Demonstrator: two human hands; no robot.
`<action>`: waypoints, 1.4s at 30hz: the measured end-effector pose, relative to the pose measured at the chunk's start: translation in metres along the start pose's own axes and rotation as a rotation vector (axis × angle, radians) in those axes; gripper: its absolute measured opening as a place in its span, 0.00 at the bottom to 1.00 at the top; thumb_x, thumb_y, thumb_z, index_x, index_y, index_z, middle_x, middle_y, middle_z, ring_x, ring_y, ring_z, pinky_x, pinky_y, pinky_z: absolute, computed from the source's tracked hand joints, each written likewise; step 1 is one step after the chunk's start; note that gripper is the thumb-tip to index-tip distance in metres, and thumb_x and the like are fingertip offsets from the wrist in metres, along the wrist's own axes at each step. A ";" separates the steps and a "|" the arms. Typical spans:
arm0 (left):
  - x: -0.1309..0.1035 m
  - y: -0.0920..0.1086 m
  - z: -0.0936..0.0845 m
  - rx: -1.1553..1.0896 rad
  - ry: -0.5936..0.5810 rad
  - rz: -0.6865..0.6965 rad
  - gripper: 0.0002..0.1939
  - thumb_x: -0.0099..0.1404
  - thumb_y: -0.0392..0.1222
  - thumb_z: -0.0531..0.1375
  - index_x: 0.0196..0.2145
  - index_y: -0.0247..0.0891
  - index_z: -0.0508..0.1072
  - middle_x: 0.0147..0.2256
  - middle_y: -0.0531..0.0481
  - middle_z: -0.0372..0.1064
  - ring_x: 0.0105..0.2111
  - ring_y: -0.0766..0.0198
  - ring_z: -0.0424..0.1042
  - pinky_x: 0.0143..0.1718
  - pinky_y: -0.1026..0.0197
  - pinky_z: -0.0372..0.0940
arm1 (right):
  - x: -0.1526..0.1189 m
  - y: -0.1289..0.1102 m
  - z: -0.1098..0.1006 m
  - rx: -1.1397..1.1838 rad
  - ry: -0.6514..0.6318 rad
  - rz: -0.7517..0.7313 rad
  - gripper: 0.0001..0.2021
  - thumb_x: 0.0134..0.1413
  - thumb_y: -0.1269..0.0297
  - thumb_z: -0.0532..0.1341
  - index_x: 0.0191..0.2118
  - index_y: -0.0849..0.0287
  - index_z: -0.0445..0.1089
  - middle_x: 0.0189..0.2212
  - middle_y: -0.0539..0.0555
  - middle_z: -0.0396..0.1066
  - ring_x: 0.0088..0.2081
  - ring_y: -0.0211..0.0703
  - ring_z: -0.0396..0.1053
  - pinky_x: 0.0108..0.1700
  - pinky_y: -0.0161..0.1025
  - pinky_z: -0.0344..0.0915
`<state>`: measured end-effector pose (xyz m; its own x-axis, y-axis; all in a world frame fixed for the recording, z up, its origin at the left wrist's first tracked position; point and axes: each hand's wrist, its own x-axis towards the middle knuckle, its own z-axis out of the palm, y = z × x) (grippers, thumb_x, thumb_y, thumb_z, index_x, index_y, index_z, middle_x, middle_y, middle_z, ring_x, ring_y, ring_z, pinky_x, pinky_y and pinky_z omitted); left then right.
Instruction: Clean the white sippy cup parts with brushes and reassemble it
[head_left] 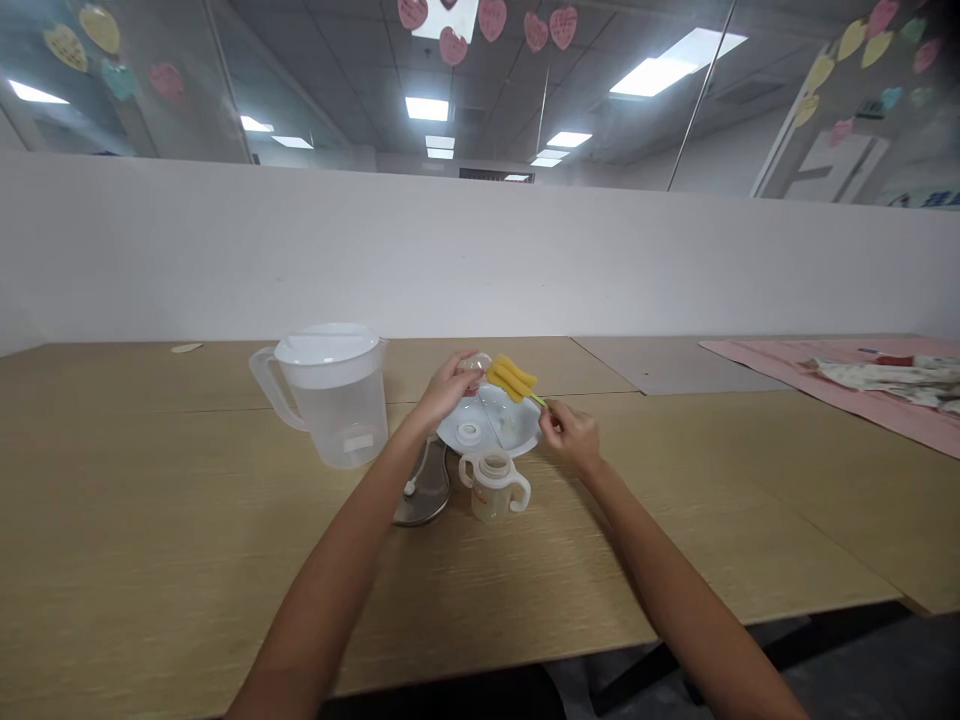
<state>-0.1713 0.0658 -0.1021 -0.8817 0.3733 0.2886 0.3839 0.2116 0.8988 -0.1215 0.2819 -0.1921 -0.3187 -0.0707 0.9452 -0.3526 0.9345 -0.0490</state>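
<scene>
My left hand (448,388) is closed around a clear domed cap (475,370), holding it above the far edge of a pale divided plate (531,440). In my right hand (574,438) is the thin green handle of a yellow sponge brush (511,378). The brush's sponge head is beside the cap; whether they touch I cannot tell. A white ring (469,432) lies in the plate's left part. Nearer to me, a two-handled baby bottle (493,488) stands upright without its lid. Partly behind my left forearm, a grey dish (429,492) has a thin white tube with a small end piece in it.
A large translucent lidded pitcher (349,410) stands to the left, its handle pointing left. On the right, a pink cloth (780,372) carries folded patterned fabric (892,378). A white partition (480,250) runs along the back of the wooden table (187,530).
</scene>
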 end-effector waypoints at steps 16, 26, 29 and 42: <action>-0.038 0.046 0.017 0.517 -0.087 0.362 0.18 0.49 0.32 0.60 0.39 0.36 0.62 0.38 0.49 0.66 0.37 0.62 0.66 0.40 0.60 0.63 | -0.002 0.010 0.001 -0.035 -0.032 -0.173 0.15 0.61 0.61 0.50 0.29 0.62 0.69 0.17 0.50 0.65 0.19 0.32 0.61 0.26 0.31 0.53; -0.028 0.046 -0.003 0.330 -0.195 0.335 0.22 0.45 0.34 0.68 0.40 0.35 0.72 0.41 0.49 0.71 0.37 0.63 0.69 0.43 0.62 0.65 | 0.000 0.000 0.002 -0.093 -0.120 -0.011 0.29 0.65 0.50 0.40 0.20 0.61 0.62 0.12 0.52 0.60 0.15 0.34 0.54 0.22 0.34 0.43; -0.027 0.045 -0.007 0.323 -0.216 0.331 0.23 0.45 0.36 0.68 0.41 0.36 0.73 0.40 0.48 0.72 0.37 0.63 0.70 0.44 0.60 0.65 | 0.004 -0.001 0.001 -0.081 -0.257 0.100 0.31 0.64 0.47 0.38 0.23 0.60 0.65 0.14 0.52 0.62 0.16 0.35 0.56 0.22 0.34 0.42; -0.044 0.066 -0.025 0.141 -0.324 0.268 0.27 0.43 0.33 0.68 0.45 0.37 0.73 0.43 0.46 0.71 0.43 0.59 0.70 0.50 0.56 0.64 | 0.005 -0.026 -0.011 0.154 -0.143 -0.009 0.27 0.63 0.51 0.44 0.17 0.61 0.59 0.11 0.49 0.56 0.15 0.31 0.52 0.22 0.32 0.46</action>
<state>-0.1143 0.0412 -0.0469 -0.6232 0.6908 0.3666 0.6406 0.1821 0.7460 -0.1039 0.2613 -0.1824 -0.4328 -0.1377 0.8909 -0.4829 0.8699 -0.1002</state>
